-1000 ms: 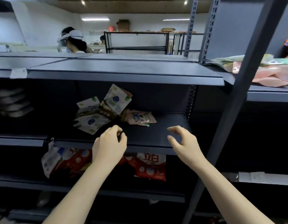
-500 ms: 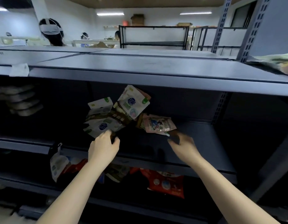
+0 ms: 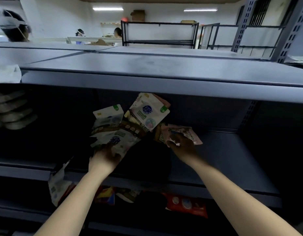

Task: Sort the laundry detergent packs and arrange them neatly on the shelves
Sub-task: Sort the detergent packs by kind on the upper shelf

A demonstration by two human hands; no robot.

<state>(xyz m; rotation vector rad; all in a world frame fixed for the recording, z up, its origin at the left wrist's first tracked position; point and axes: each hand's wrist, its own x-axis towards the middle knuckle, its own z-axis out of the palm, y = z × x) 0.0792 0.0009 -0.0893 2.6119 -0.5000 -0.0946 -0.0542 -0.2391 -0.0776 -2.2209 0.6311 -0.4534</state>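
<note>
- Two bare hands reach into a dark metal shelf, the middle level of a rack.
- The left hand rests on the lowest white pack of a loose pile; its fingers are in shadow, so I cannot tell whether they grip the pack or only touch it.
- Just above and beyond the left hand lie at least three white packs with blue and green printing: the one under the hand, a second white pack behind it, and a tilted white pack leaning up to the right.
- The right hand pinches the near edge of one pink pack, fingers closed on it. The pack lies flat on the shelf, just right of the pile.
- Below both hands, on the next shelf down, are a red pack, one white pack hanging over the edge, and a few others too dim to count.
- Above the hands, the top shelf is a bare grey board.
</note>
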